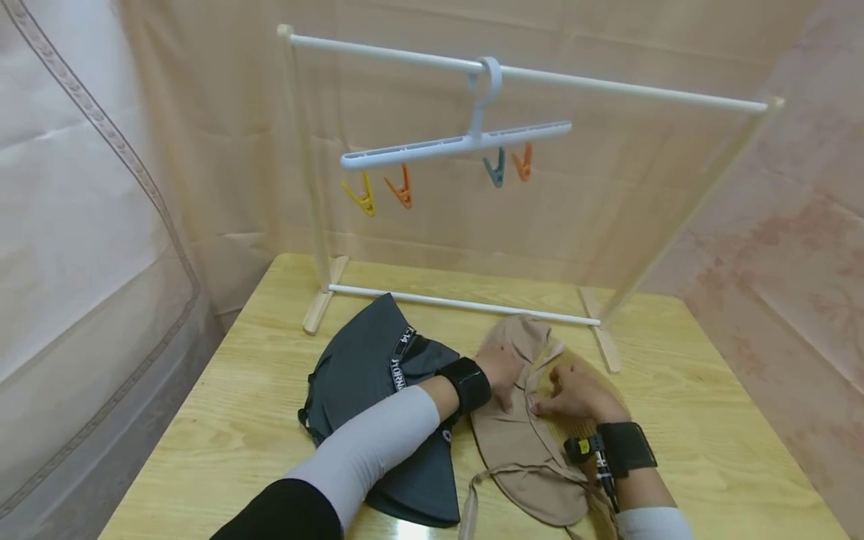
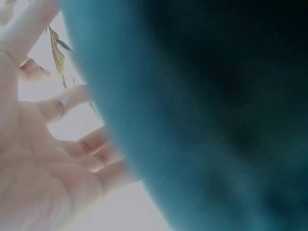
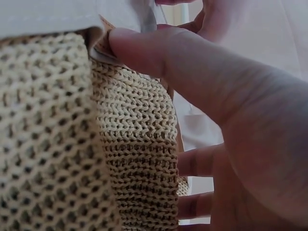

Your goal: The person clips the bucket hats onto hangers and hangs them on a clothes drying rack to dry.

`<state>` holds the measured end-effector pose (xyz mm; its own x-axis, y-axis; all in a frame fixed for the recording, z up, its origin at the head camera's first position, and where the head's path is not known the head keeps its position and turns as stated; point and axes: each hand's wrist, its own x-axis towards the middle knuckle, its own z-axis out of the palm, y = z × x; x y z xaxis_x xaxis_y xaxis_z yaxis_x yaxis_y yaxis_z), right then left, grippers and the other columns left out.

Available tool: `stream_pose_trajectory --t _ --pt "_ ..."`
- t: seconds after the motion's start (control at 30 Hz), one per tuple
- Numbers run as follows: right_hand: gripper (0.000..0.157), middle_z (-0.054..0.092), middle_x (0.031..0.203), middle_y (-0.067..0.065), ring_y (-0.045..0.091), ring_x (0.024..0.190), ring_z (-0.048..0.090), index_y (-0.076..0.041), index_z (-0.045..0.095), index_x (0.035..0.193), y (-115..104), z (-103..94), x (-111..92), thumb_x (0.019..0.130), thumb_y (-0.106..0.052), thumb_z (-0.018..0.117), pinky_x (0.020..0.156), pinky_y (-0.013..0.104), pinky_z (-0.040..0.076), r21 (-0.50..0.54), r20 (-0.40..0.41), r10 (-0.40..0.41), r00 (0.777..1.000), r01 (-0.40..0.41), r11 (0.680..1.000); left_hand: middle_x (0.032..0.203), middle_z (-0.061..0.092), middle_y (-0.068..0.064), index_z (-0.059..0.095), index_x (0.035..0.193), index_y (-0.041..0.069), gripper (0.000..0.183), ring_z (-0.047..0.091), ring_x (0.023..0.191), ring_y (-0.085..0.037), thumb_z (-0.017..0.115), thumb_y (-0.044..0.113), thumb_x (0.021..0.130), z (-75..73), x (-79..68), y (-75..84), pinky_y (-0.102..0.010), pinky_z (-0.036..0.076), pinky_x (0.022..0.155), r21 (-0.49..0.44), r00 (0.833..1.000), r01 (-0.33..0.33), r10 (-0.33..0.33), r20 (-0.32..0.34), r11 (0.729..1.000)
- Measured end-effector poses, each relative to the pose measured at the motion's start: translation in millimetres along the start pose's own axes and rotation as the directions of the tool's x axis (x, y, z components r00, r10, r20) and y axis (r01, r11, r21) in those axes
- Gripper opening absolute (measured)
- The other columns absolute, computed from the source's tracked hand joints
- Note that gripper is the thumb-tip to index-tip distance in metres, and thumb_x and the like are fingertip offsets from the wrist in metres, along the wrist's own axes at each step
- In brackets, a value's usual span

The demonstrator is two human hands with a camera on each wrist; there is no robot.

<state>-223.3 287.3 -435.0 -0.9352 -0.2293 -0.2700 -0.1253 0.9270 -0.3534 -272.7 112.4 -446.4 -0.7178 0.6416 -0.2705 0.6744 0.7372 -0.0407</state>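
Observation:
A beige fabric sun hat (image 1: pixel 516 457) with a woven straw-coloured part (image 3: pixel 137 125) and a long tie lies flattened on the table. My right hand (image 1: pixel 582 393) pinches its fabric edge, the thumb pressing beside a small brown tab (image 3: pixel 103 41) in the right wrist view. Across the hat's other side rests my left hand (image 1: pixel 501 371), fingers loosely extended. Much of the left wrist view is blocked by a blurred dark blue-green surface, hiding those fingertips. Under the left forearm lies a dark grey hat (image 1: pixel 361 367) with a lettered black-and-white band.
Behind the hats stands a rack with a white top bar (image 1: pixel 628 88) and wooden feet. From it hangs a pale blue hanger (image 1: pixel 432 148) carrying yellow (image 1: pixel 365 196), orange and teal (image 1: pixel 497 169) clips. Curtains surround the wooden table (image 1: pixel 223 435).

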Motion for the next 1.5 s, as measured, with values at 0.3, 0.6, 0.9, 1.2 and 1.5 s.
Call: stream_pose_trajectory --t 0.3,0.6,0.9,1.2,1.5 --pt "0.070 0.049 0.109 0.024 0.030 0.090 0.053 0.003 0.055 0.117 -4 3.0 -2 0.075 -0.046 0.080 0.076 0.045 0.048 0.003 0.000 0.048 0.999 -0.048 0.999 0.146 0.045 -0.007 0.043 0.144 0.021 0.093 0.045 0.133 -0.021 0.084 0.054 0.068 -3.6 -2.1 5.1 -0.026 0.038 0.108 -0.043 0.995 0.086 -0.084 0.050 0.995" --pt "0.070 0.050 0.107 0.024 0.031 0.090 0.052 0.004 0.055 0.115 -5 0.7 -7 0.074 -0.048 0.079 0.075 0.046 0.047 -0.025 0.007 0.050 0.999 -0.050 0.998 0.143 0.048 -0.006 0.045 0.143 0.023 0.089 0.047 0.127 -0.021 0.086 0.049 0.068 -9.9 -12.6 14.4 -0.030 0.041 0.103 -0.048 0.992 0.126 -0.125 0.011 0.991" --pt "0.070 0.050 0.109 0.024 0.033 0.094 0.050 0.004 0.055 0.116 -6 -1.6 -12 0.075 -0.048 0.078 0.077 0.048 0.047 -0.018 0.000 0.028 1.000 -0.028 0.999 0.159 0.029 -0.002 0.030 0.151 0.033 0.102 0.035 0.141 -0.024 0.086 0.044 0.068 -20.7 -16.8 19.2 -0.043 0.049 0.095 -0.152 0.973 0.214 -0.198 0.116 0.965" --pt "0.072 0.050 0.107 0.023 0.032 0.092 0.051 0.004 0.056 0.118 -5 -1.5 -15 0.075 -0.050 0.078 0.076 0.049 0.048 -0.028 0.002 0.035 0.999 -0.035 0.999 0.142 0.051 -0.003 0.048 0.141 0.026 0.084 0.050 0.126 -0.022 0.087 0.043 0.068 -21.5 -22.7 24.4 -0.042 0.052 0.089 -0.079 0.990 0.137 -0.139 -0.013 0.987" --pt "0.058 0.054 0.105 0.020 0.028 0.089 0.052 -0.003 0.060 0.104 -3 3.9 -13 0.075 -0.050 0.080 0.074 0.042 0.047 -0.035 -0.072 -0.015 0.997 0.012 0.999 0.125 0.062 -0.008 0.058 0.130 0.012 0.066 0.061 0.098 -0.014 0.085 0.032 0.074 -21.0 -17.9 13.8 -0.022 0.052 0.080 -0.016 0.984 0.039 -0.042 -0.171 0.999"
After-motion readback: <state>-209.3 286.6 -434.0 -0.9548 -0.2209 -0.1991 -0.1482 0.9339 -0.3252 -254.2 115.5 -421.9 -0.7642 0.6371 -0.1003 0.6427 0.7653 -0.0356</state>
